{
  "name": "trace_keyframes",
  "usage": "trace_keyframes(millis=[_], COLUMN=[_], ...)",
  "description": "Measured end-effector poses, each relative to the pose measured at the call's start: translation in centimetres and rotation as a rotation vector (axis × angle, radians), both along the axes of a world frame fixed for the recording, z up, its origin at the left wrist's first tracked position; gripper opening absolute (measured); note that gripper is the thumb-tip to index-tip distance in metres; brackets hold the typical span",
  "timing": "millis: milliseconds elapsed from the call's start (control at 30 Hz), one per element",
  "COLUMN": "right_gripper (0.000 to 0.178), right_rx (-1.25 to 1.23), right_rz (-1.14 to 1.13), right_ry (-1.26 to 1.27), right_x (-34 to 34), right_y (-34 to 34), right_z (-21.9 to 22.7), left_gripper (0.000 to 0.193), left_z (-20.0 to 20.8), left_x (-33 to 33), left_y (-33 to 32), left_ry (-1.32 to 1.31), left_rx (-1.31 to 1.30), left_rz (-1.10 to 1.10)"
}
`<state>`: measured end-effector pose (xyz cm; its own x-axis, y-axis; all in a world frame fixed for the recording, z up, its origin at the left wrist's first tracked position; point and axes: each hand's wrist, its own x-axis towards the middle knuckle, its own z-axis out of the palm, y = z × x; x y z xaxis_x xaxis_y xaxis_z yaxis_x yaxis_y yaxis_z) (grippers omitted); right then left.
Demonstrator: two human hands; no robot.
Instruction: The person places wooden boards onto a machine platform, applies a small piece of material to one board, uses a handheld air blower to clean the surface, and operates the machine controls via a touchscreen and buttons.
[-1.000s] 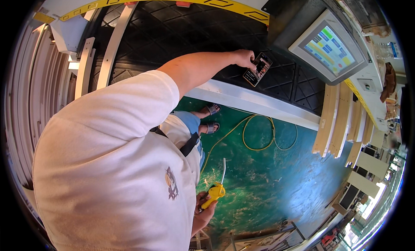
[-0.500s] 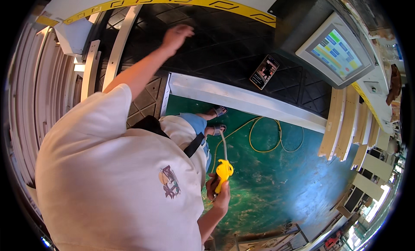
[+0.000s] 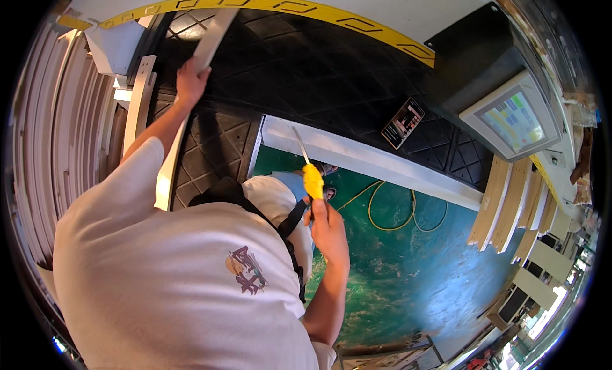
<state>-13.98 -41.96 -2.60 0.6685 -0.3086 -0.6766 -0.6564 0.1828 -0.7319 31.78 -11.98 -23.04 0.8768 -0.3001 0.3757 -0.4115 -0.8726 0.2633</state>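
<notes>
My left hand [image 3: 191, 84] is closed over a long pale board [image 3: 217, 37] that lies across the black ridged bed [image 3: 274, 67]. The board is slightly blurred, and its middle is hidden behind my hand and forearm. My right hand [image 3: 328, 228] grips a yellow air blow gun [image 3: 313, 180] by its handle, in front of my body. Its thin metal nozzle points up and left, toward the white metal front edge [image 3: 370, 158] of the bed. Another pale slotted board [image 3: 139, 105] stands just left of my left arm.
A phone [image 3: 403, 123] lies on the bed below a screen panel [image 3: 512, 116]. Yellow hose [image 3: 390, 228] coils on the green floor [image 3: 389, 281]. Pale boards are stacked at the right [image 3: 500, 204] and far left [image 3: 54, 153]. A yellow slotted rail [image 3: 280, 5] spans the far side.
My left hand has moved left and down from above the bed onto the pale board, which has tilted or shifted right. My right hand has raised the blow gun, its nozzle now nearer the bed.
</notes>
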Motion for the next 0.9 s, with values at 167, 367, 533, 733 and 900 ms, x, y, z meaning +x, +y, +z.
trace_keyframes(millis=[167, 367, 533, 733, 900], right_gripper=[0.058, 0.064, 0.060, 0.067, 0.072], right_rx=[0.026, -0.091, -0.297, -0.507, -0.495], right_rz=[0.347, 0.578, 0.242, 0.234, 0.261], right_ry=[-0.039, 0.058, 0.119, 0.000, 0.025], right_x=[4.6, 9.9, 15.8, 20.3, 22.4], right_y=[0.6, -1.1, -3.0, -5.1, -4.8], right_z=[-1.7, -0.2, 1.8, -4.7, -4.0], left_gripper=[0.072, 0.073, 0.074, 0.072, 0.070], left_z=[3.5, 5.9, 5.8, 6.0, 5.9], left_x=[-12.0, -19.7, -19.5, -19.2, -19.3], left_y=[-3.2, -5.1, -4.8, -5.1, -4.9], left_ry=[0.168, 0.238, 0.309, 0.327, 0.331], left_rx=[0.015, -0.033, -0.001, -0.009, 0.001], left_rz=[-0.159, -0.245, -0.261, -0.262, -0.252])
